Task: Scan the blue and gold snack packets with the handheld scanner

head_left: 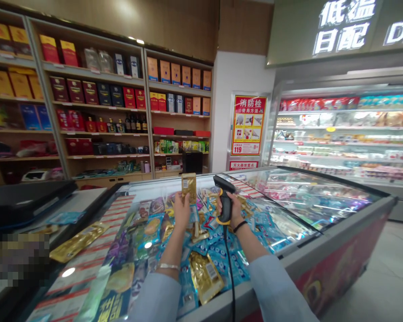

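Note:
My left hand (182, 209) is closed on a small gold foil packet (188, 183), held upright with a pale barcode patch facing me. Close by on the right, my right hand (234, 208) wraps round the handle of a black and yellow barcode scanner (225, 206). Its head tilts up toward the left, and its black cable (230, 264) hangs down to the bottom edge. Below both hands, blue packets (218, 239) lie heaped with gold ones on the glass-topped freezer. A larger gold packet (205, 276) with a barcode rests near the front edge.
Another gold packet (79, 241) lies at the left on the chest freezer (342, 237), beside a black machine (27, 203). Shelves of boxed bottles (99, 94) line the back wall. A lit refrigerated display (349, 129) stands at right, past a red fire-hydrant notice (249, 125).

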